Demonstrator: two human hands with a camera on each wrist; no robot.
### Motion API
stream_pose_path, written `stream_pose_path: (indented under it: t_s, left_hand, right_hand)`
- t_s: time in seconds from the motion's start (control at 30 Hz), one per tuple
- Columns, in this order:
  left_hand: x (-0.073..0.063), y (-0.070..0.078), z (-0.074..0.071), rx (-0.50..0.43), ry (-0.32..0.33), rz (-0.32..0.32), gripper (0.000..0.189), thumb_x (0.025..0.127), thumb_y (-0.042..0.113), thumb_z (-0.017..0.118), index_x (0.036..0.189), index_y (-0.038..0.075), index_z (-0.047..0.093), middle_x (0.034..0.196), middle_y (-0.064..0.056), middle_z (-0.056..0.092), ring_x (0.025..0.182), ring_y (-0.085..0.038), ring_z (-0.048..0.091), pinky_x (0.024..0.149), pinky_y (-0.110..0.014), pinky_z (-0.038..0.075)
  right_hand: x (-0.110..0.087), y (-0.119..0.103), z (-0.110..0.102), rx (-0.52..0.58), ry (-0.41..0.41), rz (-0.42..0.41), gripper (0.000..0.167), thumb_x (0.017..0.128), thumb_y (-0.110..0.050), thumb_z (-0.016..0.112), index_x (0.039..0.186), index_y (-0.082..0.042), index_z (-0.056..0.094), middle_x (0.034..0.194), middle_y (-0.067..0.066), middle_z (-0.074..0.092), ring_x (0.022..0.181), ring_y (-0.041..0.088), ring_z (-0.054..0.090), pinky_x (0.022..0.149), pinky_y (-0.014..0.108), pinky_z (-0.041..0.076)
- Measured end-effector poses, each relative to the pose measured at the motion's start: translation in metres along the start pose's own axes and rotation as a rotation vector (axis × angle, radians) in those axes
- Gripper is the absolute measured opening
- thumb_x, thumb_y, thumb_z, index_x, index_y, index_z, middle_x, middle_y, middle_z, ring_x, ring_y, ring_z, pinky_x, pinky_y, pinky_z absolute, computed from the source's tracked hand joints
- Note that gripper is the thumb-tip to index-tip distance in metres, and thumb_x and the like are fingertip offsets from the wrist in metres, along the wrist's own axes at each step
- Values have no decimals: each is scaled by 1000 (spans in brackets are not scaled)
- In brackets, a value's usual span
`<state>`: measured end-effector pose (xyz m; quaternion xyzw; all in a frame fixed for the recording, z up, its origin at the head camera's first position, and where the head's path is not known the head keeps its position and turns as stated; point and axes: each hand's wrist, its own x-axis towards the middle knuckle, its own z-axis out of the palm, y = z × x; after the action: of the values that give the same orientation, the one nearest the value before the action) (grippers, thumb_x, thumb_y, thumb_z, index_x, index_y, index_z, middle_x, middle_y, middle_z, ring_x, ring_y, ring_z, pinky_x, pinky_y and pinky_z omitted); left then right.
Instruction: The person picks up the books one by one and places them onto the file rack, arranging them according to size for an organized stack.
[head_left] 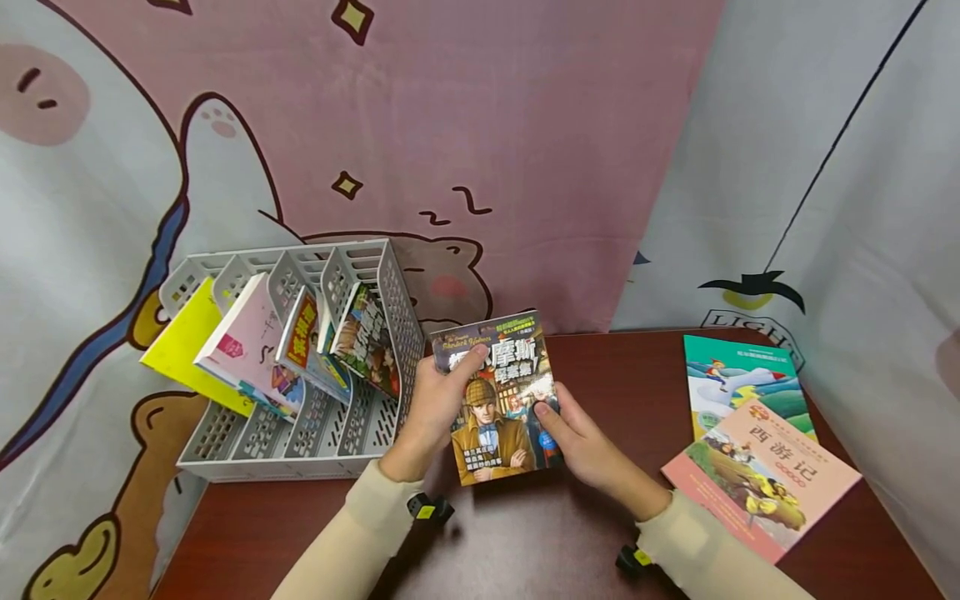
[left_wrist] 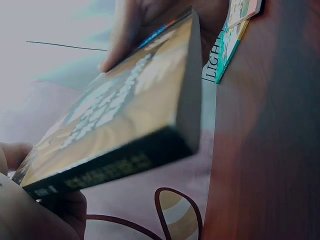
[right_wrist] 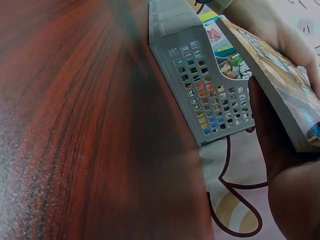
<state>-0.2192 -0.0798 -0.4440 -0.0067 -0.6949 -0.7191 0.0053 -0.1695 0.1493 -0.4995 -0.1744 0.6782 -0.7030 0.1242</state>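
While pinching the book [head_left: 498,417] with left hand [head_left: 437,402] and right hand [head_left: 587,443], holds it above the desk [head_left: 525,533], hiding part of the title [head_left: 517,358] under the left thumb [head_left: 471,360]. Shows blurred spine lettering [left_wrist: 110,170]. Has at left a rack [head_left: 300,468] of leaning, overlapping books [head_left: 247,333].

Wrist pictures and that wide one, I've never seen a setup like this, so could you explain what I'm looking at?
There's no machine here: a person works with two bare hands. The wide picture comes from a camera worn on the head, looking forward and down; the two close ones come from small black cameras, one on each wrist.

The left hand and right hand together hold a thick book with a man in a brown coat on its cover. On the dark red-brown table stands a grey plastic rack with perforated dividers, holding several slanted books. At the right, a pink book partly covers a green one.
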Motion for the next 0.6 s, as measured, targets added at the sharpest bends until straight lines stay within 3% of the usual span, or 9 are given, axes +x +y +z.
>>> stream_pose_path:
  t_s: [0.17, 0.23, 0.27, 0.33, 0.37, 0.47, 0.53, 0.6]
  left_hand:
    - [0, 2, -2, 4, 18, 57, 33, 101, 34, 82, 77, 18, 66, 58, 11, 37, 52, -11, 34, 53, -26, 34]
    - [-1, 3, -4, 5, 8, 90, 37, 101, 33, 82, 73, 18, 62, 56, 11, 37, 50, -10, 33, 51, -26, 32]
    - [-1, 4, -5, 13, 3, 108, 38, 102, 32, 82, 72, 18, 61, 55, 12, 36, 49, -10, 32, 50, -26, 31]
    - [-2, 6, -8, 35, -5, 140, 38, 102, 32, 81, 72, 16, 64, 53, 12, 35, 46, -9, 29, 48, -26, 29]
    - [-3, 6, -9, 44, -6, 149, 37, 102, 32, 81, 72, 14, 68, 51, 12, 35, 45, -9, 28, 46, -26, 27]
    - [-4, 9, -16, 72, 1, 191, 37, 103, 33, 80, 77, 6, 75, 48, 12, 35, 43, -9, 24, 46, -27, 25]
    - [-5, 10, -21, 87, 17, 212, 42, 103, 33, 80, 74, 3, 73, 48, 12, 33, 42, -8, 22, 46, -27, 24]
    - [-6, 11, -27, 95, 31, 226, 48, 103, 34, 81, 68, 6, 63, 50, 12, 29, 43, -8, 22, 47, -26, 25]
  right_hand:
    - [1, -5, 1, 14, -28, -15, 49, 122, -27, 39, 165, -6, 28, 135, 24, 66, 105, 15, 78, 89, 36, 68]
    - [1, -6, 1, -34, -24, -10, 53, 122, -26, 40, 169, -6, 25, 143, 28, 64, 115, 22, 77, 96, 36, 66]
    - [1, -7, 0, -73, -17, 2, 57, 122, -27, 41, 172, -5, 23, 152, 30, 59, 127, 26, 72, 105, 39, 63]
    - [1, -7, -2, -159, -7, 25, 64, 122, -30, 43, 175, -3, 18, 167, 29, 47, 148, 33, 57, 120, 43, 53]
    - [1, -7, -2, -197, -9, 28, 64, 121, -30, 43, 174, -2, 20, 169, 29, 44, 151, 34, 51, 122, 42, 50]
    - [3, -6, -3, -186, -64, 35, 57, 122, -29, 43, 169, 1, 32, 154, 29, 56, 140, 39, 60, 114, 47, 56]
    - [5, -4, -3, -109, -132, 21, 42, 122, -25, 41, 154, 2, 43, 121, 23, 65, 107, 41, 75, 93, 47, 66]
    - [7, -1, -2, -48, -181, 28, 31, 122, -23, 41, 135, 4, 46, 96, 15, 56, 81, 47, 77, 80, 50, 68]
